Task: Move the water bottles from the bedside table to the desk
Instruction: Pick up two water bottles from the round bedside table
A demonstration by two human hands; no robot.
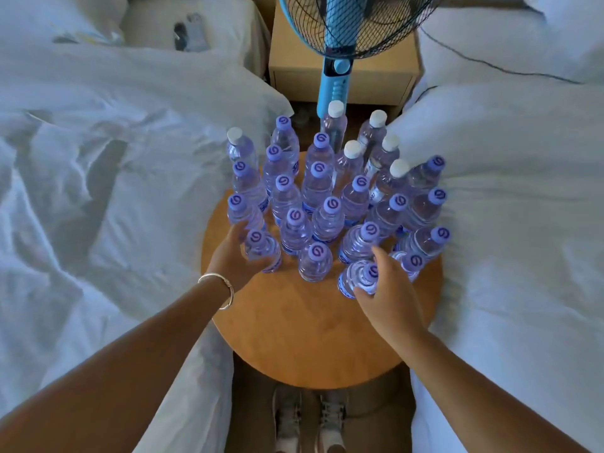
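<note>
Several clear water bottles with purple or white caps stand crowded on a round wooden bedside table (310, 331). My left hand (233, 259) curls round the near-left purple-capped bottle (263, 250) from its left side. My right hand (389, 295) wraps round the near-right purple-capped bottle (358, 279), which tilts towards me. A lone front bottle (315, 261) stands upright between the two hands. White-capped bottles (351, 158) cluster at the back right of the table.
White rumpled beds flank the table on the left (98, 191) and right (523, 207). A blue standing fan (340, 44) rises behind the bottles in front of a wooden nightstand (294, 67). My shoes (307, 416) show on the floor below the table.
</note>
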